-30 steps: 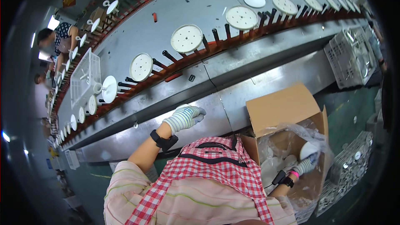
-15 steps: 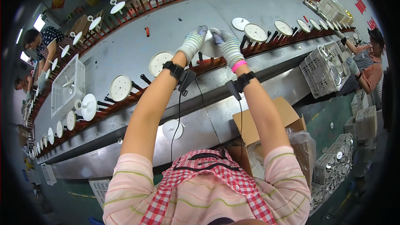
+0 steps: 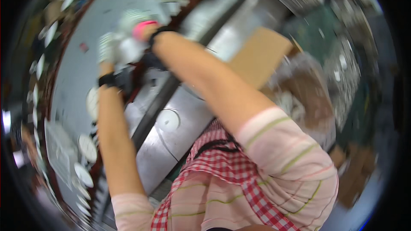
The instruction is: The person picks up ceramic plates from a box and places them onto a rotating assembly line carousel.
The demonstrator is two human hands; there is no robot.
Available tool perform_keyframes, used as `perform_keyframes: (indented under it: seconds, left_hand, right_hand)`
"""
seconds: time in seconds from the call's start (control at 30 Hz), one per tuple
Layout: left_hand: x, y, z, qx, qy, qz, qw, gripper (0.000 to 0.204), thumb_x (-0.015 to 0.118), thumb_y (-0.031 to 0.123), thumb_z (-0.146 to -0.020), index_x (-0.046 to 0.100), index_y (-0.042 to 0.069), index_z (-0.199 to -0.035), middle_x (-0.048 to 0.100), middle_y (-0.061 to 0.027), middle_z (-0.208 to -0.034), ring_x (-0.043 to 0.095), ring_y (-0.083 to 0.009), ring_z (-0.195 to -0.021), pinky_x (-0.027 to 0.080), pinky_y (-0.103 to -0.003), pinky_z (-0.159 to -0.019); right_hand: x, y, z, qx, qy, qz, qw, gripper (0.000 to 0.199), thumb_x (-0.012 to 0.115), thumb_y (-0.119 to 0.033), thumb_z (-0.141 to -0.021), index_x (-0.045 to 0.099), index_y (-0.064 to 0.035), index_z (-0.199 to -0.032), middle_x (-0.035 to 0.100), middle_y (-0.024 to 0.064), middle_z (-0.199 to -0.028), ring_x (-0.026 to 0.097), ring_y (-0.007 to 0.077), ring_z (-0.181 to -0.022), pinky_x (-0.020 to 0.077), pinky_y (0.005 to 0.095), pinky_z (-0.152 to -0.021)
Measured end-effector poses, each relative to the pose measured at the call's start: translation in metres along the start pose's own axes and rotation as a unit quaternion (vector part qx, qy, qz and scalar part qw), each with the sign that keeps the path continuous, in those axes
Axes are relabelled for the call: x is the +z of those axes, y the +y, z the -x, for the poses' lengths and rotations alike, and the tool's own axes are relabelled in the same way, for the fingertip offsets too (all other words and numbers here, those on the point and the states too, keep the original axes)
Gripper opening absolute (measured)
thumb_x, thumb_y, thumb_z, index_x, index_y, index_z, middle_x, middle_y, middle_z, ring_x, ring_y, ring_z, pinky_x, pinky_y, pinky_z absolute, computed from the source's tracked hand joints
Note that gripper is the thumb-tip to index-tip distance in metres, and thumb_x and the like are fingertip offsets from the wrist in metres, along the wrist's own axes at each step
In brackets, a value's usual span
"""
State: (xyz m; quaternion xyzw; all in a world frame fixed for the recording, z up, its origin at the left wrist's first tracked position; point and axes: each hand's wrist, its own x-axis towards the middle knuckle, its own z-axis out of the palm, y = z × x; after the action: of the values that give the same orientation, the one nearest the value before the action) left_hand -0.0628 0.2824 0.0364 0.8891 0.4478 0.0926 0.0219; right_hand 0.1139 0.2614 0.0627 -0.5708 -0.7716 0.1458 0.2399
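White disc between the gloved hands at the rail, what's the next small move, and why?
Probably to seat the white disc squarely on the brown rail before letting go. Both the left hand and the right hand meet there, arms stretched out over the metal bench. The picture is heavily blurred, so the grip itself cannot be made out.

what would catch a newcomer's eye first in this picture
First, the two bare forearms stretched up across the frame, meeting at the upper left, where the left hand and the right hand, both in pale work gloves, blur together over the grey conveyor line; their grip cannot be made out. Next, the red-and-white checked apron at the lower centre, and the open brown cardboard box with its clear plastic liner at the right.
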Motion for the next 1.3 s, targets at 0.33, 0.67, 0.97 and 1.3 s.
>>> perform_keyframes:
  seconds: [0.33,0.67,0.97,1.3]
  left_hand:
    - [-0.040,-0.023,0.103,-0.309,0.202,0.181,0.912,0.045,0.049,0.029,-0.090,0.050,-0.006,-0.118,0.055,-0.0229,-0.115,0.055,-0.0316,-0.102,0.042,-0.037,-0.092]
    - [0.017,0.151,0.224,-0.279,0.005,0.373,0.885,0.041,0.054,0.017,-0.088,0.045,0.000,-0.124,0.052,-0.0152,-0.118,0.049,-0.0222,-0.110,0.039,-0.033,-0.094]
    - [-0.012,0.233,0.193,-0.237,-0.071,0.373,0.894,0.033,0.054,0.011,-0.085,0.052,0.002,-0.117,0.062,-0.0096,-0.097,0.059,-0.0151,-0.087,0.048,-0.028,-0.077]
    - [-0.027,0.209,0.019,-0.027,0.064,0.354,0.933,0.032,0.049,0.024,-0.089,0.056,0.002,-0.111,0.063,-0.0149,-0.096,0.060,-0.0260,-0.088,0.046,-0.034,-0.080]
  right_hand:
    - [-0.042,0.004,0.274,0.012,0.257,-0.107,0.961,0.031,0.061,-0.019,-0.075,0.060,-0.0041,-0.101,0.061,0.0144,-0.098,0.056,0.0307,-0.097,0.0449,0.0409,-0.084]
    - [0.074,0.234,0.618,0.616,-0.016,0.029,0.787,0.039,0.052,-0.036,-0.080,0.059,-0.0091,-0.107,0.057,0.0200,-0.112,0.052,0.0367,-0.104,0.0412,0.0445,-0.090]
    - [0.040,0.199,0.673,0.624,0.324,0.000,0.711,0.030,0.049,-0.025,-0.091,0.059,0.0022,-0.100,0.062,0.0201,-0.101,0.059,0.0281,-0.084,0.0475,0.0356,-0.078]
    - [-0.139,0.173,0.265,0.032,0.413,-0.388,0.823,0.038,0.054,-0.018,-0.088,0.047,-0.0038,-0.122,0.057,0.0139,-0.115,0.057,0.0251,-0.103,0.0443,0.0345,-0.089]
